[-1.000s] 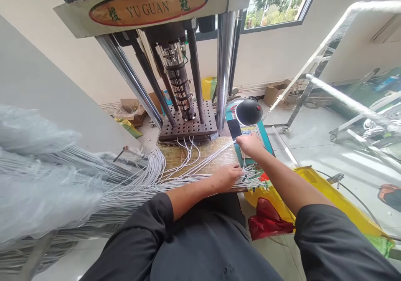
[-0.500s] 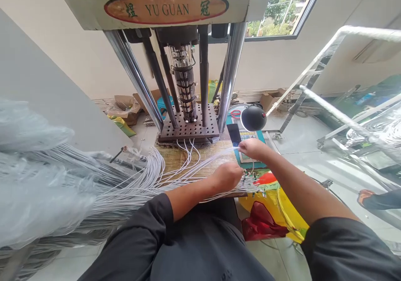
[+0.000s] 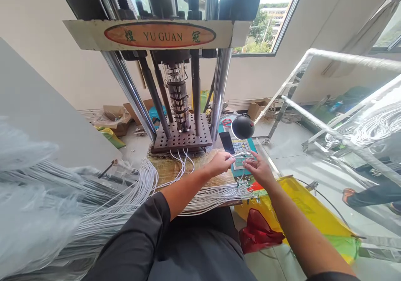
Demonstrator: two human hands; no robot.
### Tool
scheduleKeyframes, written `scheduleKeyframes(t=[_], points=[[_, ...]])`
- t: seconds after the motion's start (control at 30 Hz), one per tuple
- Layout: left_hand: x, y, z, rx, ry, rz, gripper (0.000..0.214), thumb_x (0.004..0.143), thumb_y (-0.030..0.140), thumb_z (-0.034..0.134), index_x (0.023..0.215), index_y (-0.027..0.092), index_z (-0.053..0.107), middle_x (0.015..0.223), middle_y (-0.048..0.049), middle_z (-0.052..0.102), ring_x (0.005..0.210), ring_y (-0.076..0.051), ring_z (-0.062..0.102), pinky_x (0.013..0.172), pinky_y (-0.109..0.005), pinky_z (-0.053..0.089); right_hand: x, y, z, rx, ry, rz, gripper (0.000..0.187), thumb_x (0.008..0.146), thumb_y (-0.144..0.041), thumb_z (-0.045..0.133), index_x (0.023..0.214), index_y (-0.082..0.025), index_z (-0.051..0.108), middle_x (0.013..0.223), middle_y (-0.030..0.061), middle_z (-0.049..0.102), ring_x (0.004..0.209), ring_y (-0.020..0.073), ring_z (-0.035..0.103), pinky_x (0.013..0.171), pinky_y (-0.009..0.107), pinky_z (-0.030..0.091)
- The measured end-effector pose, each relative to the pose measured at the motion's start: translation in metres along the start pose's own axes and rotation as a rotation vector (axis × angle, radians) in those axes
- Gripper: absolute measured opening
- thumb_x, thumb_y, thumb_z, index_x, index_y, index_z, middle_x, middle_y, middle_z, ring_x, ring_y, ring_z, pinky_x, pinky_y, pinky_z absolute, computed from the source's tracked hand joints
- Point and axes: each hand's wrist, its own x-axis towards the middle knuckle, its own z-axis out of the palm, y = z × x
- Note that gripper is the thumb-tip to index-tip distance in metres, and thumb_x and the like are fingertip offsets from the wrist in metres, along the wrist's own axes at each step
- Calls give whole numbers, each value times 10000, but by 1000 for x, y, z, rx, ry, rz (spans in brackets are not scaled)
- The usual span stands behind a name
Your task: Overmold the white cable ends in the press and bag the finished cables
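My left hand [image 3: 220, 163] and my right hand [image 3: 258, 168] are raised above the wooden work surface [image 3: 169, 168], close together. Both pinch the ends of a few thin white cables [image 3: 240, 155] held between them. Below the hands a thick bundle of white cables [image 3: 213, 195] lies across the surface, with its small connector ends [image 3: 246, 185] at the right edge. The bundle fans out to the left into a large mass of cables [image 3: 103, 206]. Behind the hands stands the press with its perforated dark plate [image 3: 183, 137].
A sign reading YU GUAN [image 3: 159, 34] tops the press. A black round lamp [image 3: 242, 126], a phone [image 3: 226, 142] and a teal control panel [image 3: 241, 147] sit right of the plate. A yellow bag [image 3: 300, 206] and red bag [image 3: 258, 233] lie below. Another person's foot [image 3: 349, 195] shows at right.
My left hand lifted off the cable bundle and moved up toward my right hand, and both now hold a few cable ends. The camera tilted upward.
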Motion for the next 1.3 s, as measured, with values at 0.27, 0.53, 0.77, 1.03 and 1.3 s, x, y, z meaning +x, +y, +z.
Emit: scheduleKeyframes(t=[0.27,0.53,0.77,1.03,1.3], points=[[-1,-1,10,-120,147,-82,387,872,433,557,604,153,561,535,24,537,461,-72,430,498,-213,320,-29,-9,25,539,109,-24,982,772,-397,792,1573,-265,241,802,-34,716,666,143,663,731,325,583],[-2,13,7,-358,101,-27,287,875,428,560,762,165,544,568,37,563,456,-91,528,485,-218,380,-11,14,-3,259,693,-18,686,918,-551,419,1536,-267,329,1545,107,430,1426,283,425,1041,446,503],[-7,37,14,-278,-126,46,445,864,576,588,697,167,531,562,39,547,472,-83,526,479,-208,353,-3,-55,11,522,150,-115,456,923,-544,543,1241,-234,646,1349,120,642,1207,279,647,892,401,565],[-30,51,28,-343,-267,35,458,859,564,622,662,154,569,558,13,563,501,-88,520,525,-220,407,-42,-66,1,248,42,-377,269,912,-325,641,1149,-254,748,1178,71,736,1083,261,700,998,483,547],[-45,54,51,-247,-271,51,409,896,476,588,659,145,623,544,11,560,519,-96,515,557,-228,410,-77,-60,5,199,-30,-364,349,923,-410,622,1249,-318,708,1253,53,713,1192,290,650,1094,547,476]])
